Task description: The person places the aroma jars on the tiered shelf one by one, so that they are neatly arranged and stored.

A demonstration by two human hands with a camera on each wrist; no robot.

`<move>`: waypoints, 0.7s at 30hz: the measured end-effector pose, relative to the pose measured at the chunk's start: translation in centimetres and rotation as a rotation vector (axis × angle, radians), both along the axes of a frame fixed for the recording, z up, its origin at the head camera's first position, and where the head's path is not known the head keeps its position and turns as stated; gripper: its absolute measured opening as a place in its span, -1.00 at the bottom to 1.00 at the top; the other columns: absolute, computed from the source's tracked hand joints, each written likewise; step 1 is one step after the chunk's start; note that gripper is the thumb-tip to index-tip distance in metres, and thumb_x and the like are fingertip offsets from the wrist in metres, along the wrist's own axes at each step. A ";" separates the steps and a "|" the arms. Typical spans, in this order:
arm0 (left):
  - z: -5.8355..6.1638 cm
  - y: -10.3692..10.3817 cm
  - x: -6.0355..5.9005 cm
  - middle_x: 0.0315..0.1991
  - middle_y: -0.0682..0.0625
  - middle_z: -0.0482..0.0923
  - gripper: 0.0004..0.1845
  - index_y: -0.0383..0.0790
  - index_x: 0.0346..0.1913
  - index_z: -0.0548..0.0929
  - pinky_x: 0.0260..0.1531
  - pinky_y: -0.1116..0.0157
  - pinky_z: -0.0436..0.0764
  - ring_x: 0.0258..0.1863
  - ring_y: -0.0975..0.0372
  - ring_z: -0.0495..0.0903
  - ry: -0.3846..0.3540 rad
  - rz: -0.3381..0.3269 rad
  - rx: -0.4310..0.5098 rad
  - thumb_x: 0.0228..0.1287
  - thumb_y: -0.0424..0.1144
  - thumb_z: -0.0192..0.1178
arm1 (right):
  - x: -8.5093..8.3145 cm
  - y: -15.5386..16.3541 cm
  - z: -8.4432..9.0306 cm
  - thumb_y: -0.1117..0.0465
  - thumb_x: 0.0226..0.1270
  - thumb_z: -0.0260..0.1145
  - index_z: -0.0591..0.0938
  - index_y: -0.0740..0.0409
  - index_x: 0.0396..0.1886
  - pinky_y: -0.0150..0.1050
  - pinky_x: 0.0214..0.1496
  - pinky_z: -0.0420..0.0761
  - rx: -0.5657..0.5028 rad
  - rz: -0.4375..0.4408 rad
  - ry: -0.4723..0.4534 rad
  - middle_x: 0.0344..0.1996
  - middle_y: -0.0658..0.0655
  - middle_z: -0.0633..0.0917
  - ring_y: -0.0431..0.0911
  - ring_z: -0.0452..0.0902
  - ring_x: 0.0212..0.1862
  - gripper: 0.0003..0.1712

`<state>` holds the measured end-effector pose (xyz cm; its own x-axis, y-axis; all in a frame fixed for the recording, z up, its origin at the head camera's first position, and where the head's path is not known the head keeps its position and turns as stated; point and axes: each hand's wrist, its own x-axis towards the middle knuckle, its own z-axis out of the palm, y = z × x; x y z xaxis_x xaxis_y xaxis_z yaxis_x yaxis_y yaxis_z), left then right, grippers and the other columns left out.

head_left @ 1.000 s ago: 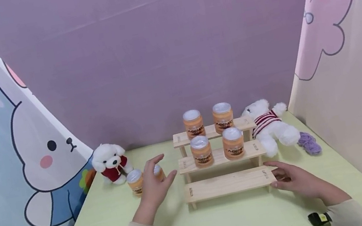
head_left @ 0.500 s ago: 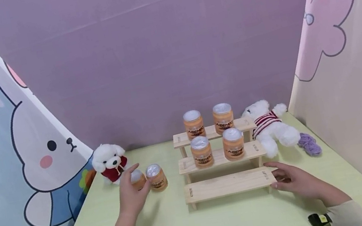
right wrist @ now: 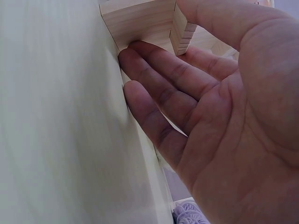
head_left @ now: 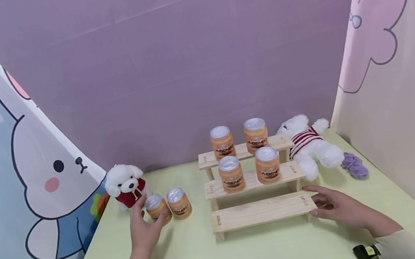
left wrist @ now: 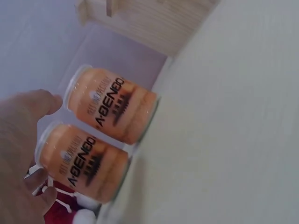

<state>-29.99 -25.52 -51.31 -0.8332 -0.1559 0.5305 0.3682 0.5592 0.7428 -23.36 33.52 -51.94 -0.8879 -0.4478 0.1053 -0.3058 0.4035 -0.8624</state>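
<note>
My left hand (head_left: 143,235) is around the left one of two orange cans with silvery lids, the near can (head_left: 158,210). Its thumb and fingers are spread on either side of that can, and in the left wrist view a gap seems to show between them and it. The other can (head_left: 179,204) stands upright just to the right. My right hand (head_left: 339,205) grips the right end of the lowest board of a three-step wooden shelf (head_left: 263,211). In the right wrist view its fingers (right wrist: 163,88) reach under the board.
Two cans stand on the middle step (head_left: 251,180) and two on the top step (head_left: 241,151). A white plush dog (head_left: 123,183) in red sits behind the left cans. A plush bear (head_left: 315,147) and purple yarn (head_left: 354,164) lie right of the shelf.
My left hand has moved left, from in front of the right can to the left can. My right hand stays on the shelf's end.
</note>
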 end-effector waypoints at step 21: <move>-1.6 -0.8 -0.5 0.52 -0.32 0.20 -0.01 -0.20 0.63 0.07 0.50 -0.11 0.26 0.47 -0.17 0.25 -0.234 -0.087 0.253 0.29 -0.36 0.48 | 0.0 -0.2 0.7 0.15 0.49 0.40 0.20 0.27 0.62 -0.30 0.05 0.69 0.036 -0.022 0.009 0.17 0.32 0.70 -0.08 0.71 0.08 -0.13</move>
<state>-30.53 -26.28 -52.87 -0.9436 -0.1807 0.2774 0.2101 0.3206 0.9236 -23.33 33.31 -51.28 -0.8969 -0.4313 0.0977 -0.3040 0.4407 -0.8446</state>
